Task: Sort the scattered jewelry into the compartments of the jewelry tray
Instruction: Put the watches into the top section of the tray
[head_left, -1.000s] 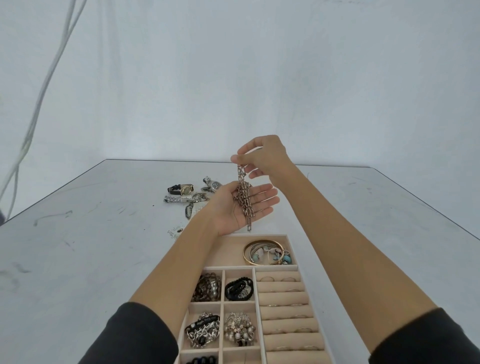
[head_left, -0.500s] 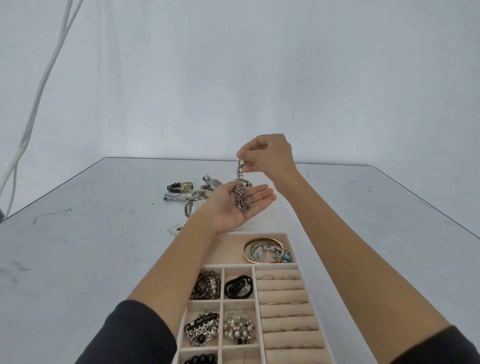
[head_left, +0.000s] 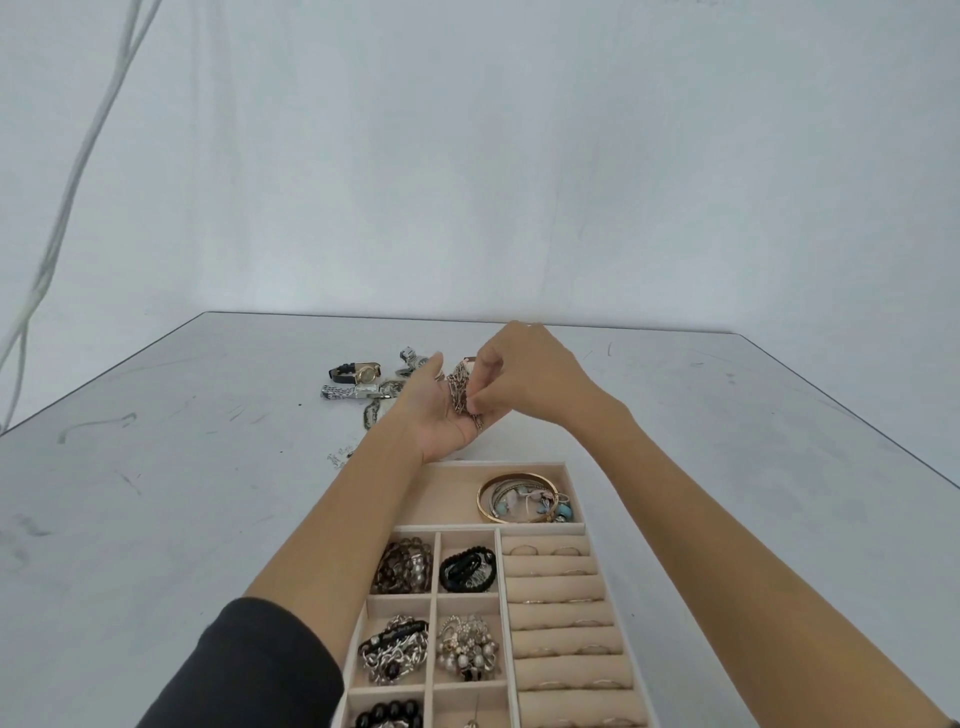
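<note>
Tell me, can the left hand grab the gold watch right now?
Probably not yet. The left hand lies palm up cradling the chain, which the right hand pinches. The gold watch lies uncovered on the table to its left.

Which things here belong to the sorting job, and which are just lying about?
Job:
- chain in left hand, pinched by right hand
- jewelry tray
- unsorted watches on the table

Lying about:
- white cables
</note>
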